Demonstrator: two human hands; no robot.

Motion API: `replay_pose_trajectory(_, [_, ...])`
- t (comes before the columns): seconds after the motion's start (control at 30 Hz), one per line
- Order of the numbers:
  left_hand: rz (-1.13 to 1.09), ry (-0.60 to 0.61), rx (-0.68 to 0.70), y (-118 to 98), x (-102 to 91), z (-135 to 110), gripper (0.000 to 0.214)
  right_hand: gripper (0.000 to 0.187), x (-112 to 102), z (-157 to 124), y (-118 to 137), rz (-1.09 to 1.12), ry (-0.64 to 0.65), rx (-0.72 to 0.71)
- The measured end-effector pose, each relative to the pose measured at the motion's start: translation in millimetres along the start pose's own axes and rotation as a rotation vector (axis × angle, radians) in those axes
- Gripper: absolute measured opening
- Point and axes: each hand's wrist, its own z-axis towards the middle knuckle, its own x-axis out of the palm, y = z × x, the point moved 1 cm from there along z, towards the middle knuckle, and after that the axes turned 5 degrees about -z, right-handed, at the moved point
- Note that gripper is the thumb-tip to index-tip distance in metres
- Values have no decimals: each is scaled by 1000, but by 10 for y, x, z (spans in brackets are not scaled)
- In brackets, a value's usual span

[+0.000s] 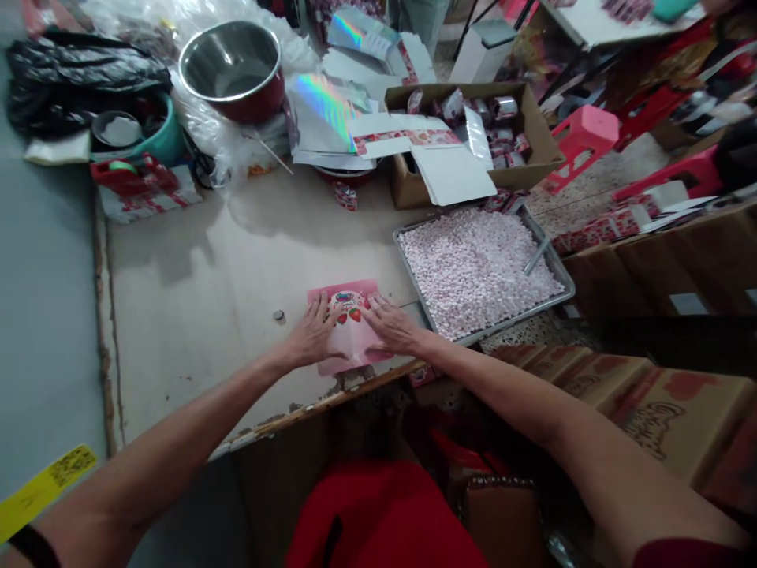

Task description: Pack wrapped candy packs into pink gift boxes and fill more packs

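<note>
A pink pouch with a strawberry print lies flat near the front edge of the table. My left hand rests on its left side, fingers stretched out and spread. On its right side lies my right hand, also flat with the fingers apart. Both palms touch the pouch and neither hand grips anything. Just right of my right hand sits a metal tray heaped with small pale pink pellets, a scoop handle sticking out of them. A small dark round cap lies left of my left hand.
At the back stand a steel bowl, a teal basin, a red tape dispenser and an open cardboard box of wrapped packets. Closed cartons are stacked at the lower right. A pink stool stands beyond the tray.
</note>
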Motion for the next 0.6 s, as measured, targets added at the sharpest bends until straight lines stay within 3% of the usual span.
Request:
replay_pose_trajectory(0.03, [17, -46, -28, -85, 106, -17, 126, 104, 41, 7, 69, -28, 0, 23])
replay_pose_trajectory(0.13, [50, -111, -46, -217, 277, -33, 124, 110, 105, 105, 266, -116, 37, 93])
replay_pose_trajectory(0.27, [-13, -87, -86, -162, 119, 27, 118, 120, 95, 318, 505, -117, 40, 199])
replay_pose_trajectory(0.33, [-104, -121, -154, -126, 38, -30, 102, 115, 104, 394, 595, -110, 23, 197])
replay_pose_trajectory(0.4, [-246, -288, -252, -166, 84, -224, 80, 107, 116, 431, 641, -110, 16, 168])
replay_pose_trajectory(0.43, [-329, -442, -344, -230, 168, -368, 69, 105, 111, 441, 643, -118, 22, 153])
replay_pose_trajectory(0.53, [-571, -935, -816, -617, 630, -814, 44, 101, -1, 473, 559, -171, 73, 105])
replay_pose_trajectory(0.6, [-734, -1001, -1024, -964, 972, -915, 34, 98, -162, 522, 448, -164, 114, 57])
